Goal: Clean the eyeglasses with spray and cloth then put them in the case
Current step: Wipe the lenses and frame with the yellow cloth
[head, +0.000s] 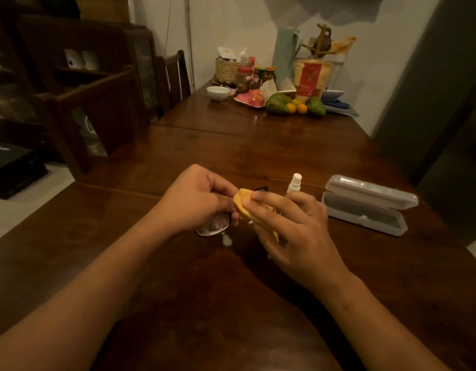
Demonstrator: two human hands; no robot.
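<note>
- The person sits at a dark wooden table (298, 145) with both bare forearms reaching out over it.
- The left hand (196, 199) is curled around the eyeglasses (214, 226), gripping them at the frame; one lens shows below the fingers, and a dark tip of the frame pokes out just past the cloth.
- The right hand (293, 223) pinches a yellow cloth (245, 203) between thumb and fingers, the cloth folded over what seems to be the other lens, which is hidden under it.
- The two hands are close together, nearly touching at the cloth, held just above the tabletop in front of the person.
- A small whitish smear or reflection (226, 240) shows on the wood just below the visible lens; I cannot tell which.
- A small white spray bottle (295, 183) stands upright on the table just behind the right hand.
- To the right of the bottle lies a clear plastic glasses case (365, 207), its lid swung open toward the back and its tray showing a dark lining.
- At the far end of the table sit a white bowl (218, 92), jars (245, 79), a woven basket (226, 69), green and orange fruit (293, 104) and a red-labelled pouch (310, 77), well apart from the hands.
- A dark wooden chair (174, 76) stands at the left side of the table.
</note>
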